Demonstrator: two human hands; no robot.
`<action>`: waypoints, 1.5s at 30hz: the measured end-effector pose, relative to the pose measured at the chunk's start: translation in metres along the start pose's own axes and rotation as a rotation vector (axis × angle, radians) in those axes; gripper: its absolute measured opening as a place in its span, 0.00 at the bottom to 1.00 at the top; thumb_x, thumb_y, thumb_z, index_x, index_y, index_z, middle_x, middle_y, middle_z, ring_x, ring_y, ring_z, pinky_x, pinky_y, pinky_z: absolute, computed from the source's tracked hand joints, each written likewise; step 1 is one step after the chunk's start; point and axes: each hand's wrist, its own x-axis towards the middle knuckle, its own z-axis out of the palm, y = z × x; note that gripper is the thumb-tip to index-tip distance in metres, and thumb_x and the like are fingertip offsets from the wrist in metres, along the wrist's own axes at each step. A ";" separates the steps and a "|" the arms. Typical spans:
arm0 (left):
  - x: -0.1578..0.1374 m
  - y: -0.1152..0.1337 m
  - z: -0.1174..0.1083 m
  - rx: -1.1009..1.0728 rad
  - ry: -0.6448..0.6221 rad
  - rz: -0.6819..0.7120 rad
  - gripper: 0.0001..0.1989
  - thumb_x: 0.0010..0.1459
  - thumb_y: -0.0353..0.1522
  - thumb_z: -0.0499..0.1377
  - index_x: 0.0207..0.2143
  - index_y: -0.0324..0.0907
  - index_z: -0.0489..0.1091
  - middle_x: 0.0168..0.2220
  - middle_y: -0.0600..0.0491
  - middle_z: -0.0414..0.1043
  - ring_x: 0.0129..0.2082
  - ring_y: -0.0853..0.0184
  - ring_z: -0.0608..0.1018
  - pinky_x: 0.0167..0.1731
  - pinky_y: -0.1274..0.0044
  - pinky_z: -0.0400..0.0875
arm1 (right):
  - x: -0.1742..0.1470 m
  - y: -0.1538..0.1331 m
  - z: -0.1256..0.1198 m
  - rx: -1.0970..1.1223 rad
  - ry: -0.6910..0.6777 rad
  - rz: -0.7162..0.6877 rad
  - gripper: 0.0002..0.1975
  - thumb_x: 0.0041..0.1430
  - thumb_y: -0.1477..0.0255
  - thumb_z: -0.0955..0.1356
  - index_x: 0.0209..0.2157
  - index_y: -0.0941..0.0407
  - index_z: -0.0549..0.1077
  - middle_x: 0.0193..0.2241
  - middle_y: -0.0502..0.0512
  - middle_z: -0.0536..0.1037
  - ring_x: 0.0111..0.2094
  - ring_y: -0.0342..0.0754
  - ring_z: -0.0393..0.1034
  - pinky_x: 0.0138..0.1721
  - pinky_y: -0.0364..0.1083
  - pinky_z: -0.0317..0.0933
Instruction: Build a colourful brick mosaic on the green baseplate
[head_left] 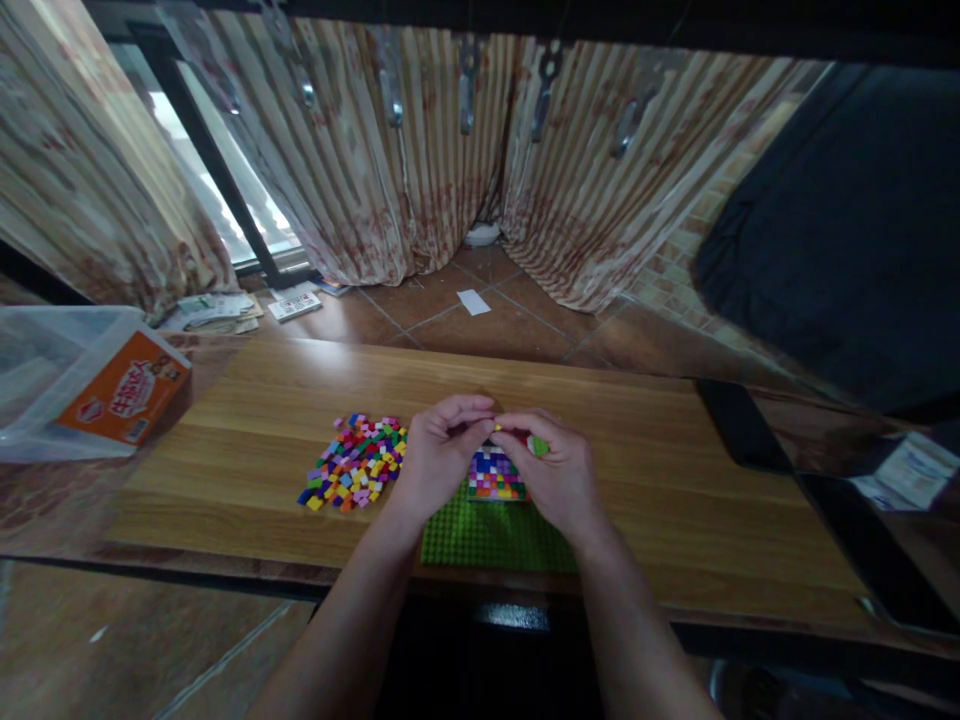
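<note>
Over the far part of a green studded baseplate (495, 540), my left hand (446, 445) and my right hand (555, 465) meet at their fingertips. Between them shows a tiny yellow toy brick (498, 428), pinched by the thumbs and forefingers. Below the fingers, rows of small coloured bricks (499, 485) in white, blue, purple, orange and other colours cover part of the baseplate. My hands hide the far and side parts of it. Just left of my left hand lies a loose pile of mixed bricks (356, 462).
The wooden tabletop (660, 480) carries everything. At its left stands a clear plastic bin (75, 380) with an orange label. A black phone-like slab (739, 425) lies by the right edge, near a longer dark panel (877, 550). Curtains (420, 170) hang beyond the table.
</note>
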 end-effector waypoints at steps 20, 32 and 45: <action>0.001 -0.002 -0.009 0.117 0.086 0.016 0.09 0.55 0.32 0.62 0.38 0.38 0.76 0.37 0.48 0.81 0.37 0.64 0.82 0.40 0.73 0.77 | 0.004 0.025 -0.027 -0.118 0.156 0.259 0.12 0.61 0.65 0.66 0.41 0.54 0.79 0.40 0.57 0.83 0.42 0.54 0.77 0.48 0.53 0.68; 0.003 -0.011 -0.012 0.221 0.087 0.040 0.08 0.56 0.32 0.61 0.38 0.40 0.77 0.37 0.49 0.81 0.38 0.63 0.82 0.41 0.72 0.76 | 0.004 0.038 -0.024 0.058 -0.007 0.478 0.10 0.50 0.65 0.71 0.34 0.52 0.83 0.35 0.53 0.85 0.37 0.53 0.78 0.45 0.53 0.68; 0.001 -0.008 -0.009 0.527 0.009 0.008 0.08 0.56 0.28 0.60 0.36 0.42 0.79 0.34 0.51 0.81 0.32 0.65 0.80 0.36 0.74 0.74 | 0.007 0.038 -0.024 0.030 -0.031 0.436 0.09 0.50 0.67 0.71 0.33 0.51 0.84 0.34 0.54 0.85 0.35 0.52 0.79 0.42 0.52 0.70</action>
